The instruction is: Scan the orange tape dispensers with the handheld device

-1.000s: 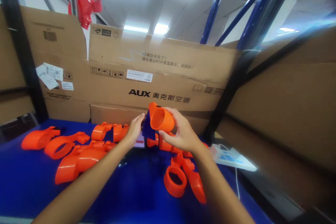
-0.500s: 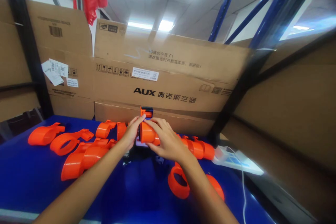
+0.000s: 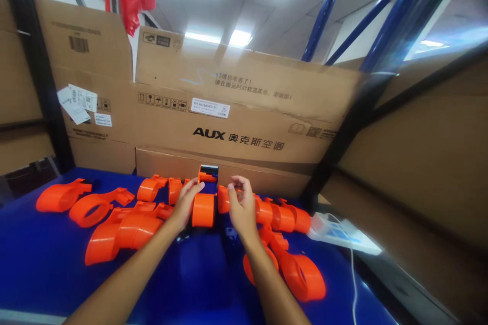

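My left hand (image 3: 185,204) is closed on an orange tape dispenser (image 3: 203,211), which stands upright with its dark-edged head at the top and its round part below. To the right of it, my right hand (image 3: 243,209) is raised, thumb and fingers apart, with nothing visible in it. Behind the right hand, a row of similar orange dispensers (image 3: 282,218) lies on the blue table (image 3: 198,279). Under and beside my right forearm are more, one an orange dispenser (image 3: 307,279) lying on its side.
Several orange dispensers (image 3: 102,238) lie to the left, some partly behind my left forearm. A cardboard panel (image 3: 236,117) stands along the back. At right are a white power strip (image 3: 343,233) with a cable (image 3: 354,279) and a dark metal post (image 3: 335,137).
My right hand has come off the dispenser and moved right, its fingers now apart. The dispenser, still in my left hand, has shifted slightly down and left.
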Tool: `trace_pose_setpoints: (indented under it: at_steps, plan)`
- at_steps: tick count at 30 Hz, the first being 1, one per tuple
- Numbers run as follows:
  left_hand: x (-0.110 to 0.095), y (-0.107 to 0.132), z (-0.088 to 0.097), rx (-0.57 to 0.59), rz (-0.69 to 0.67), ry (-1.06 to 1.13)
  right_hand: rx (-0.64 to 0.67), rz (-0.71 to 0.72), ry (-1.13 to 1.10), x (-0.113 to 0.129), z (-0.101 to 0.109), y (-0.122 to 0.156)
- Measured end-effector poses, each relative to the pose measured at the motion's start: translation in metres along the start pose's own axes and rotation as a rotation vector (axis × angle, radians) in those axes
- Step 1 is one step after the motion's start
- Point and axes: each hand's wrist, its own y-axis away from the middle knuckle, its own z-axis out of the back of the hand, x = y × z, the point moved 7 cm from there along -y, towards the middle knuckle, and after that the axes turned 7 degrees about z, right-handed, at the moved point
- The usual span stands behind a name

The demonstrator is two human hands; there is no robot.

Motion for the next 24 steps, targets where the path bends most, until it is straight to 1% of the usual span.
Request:
trace_pose_setpoints:
  at_steps: [2,4,6,7,10,15,19,24]
  plan:
    - [0.001,0.000,0.000,0.043,-0.013,-0.016,0.017,-0.121,-0.155,-0.016,-0.009,0.008]
    - [0.003,0.000,0.000,0.078,-0.043,-0.043,0.065,-0.239,-0.294,-0.027,-0.020,0.018]
    - [0.005,0.000,0.001,0.094,-0.082,-0.090,0.117,-0.321,-0.349,-0.034,-0.031,0.029]
    - [0.006,0.001,0.001,0.093,-0.100,-0.118,0.133,-0.335,-0.350,-0.036,-0.035,0.033]
    - [0.009,0.002,0.003,0.076,-0.147,-0.207,0.133,-0.314,-0.316,-0.038,-0.038,0.039]
    - [0.004,0.009,0.002,0.044,-0.210,-0.310,0.065,-0.272,-0.265,-0.037,-0.029,0.041]
    - [0.002,0.015,-0.003,0.038,-0.202,-0.307,0.066,-0.276,-0.192,-0.035,-0.022,0.042]
    - [0.002,0.018,-0.006,0.051,-0.178,-0.276,0.090,-0.228,-0.110,-0.030,-0.021,0.038]
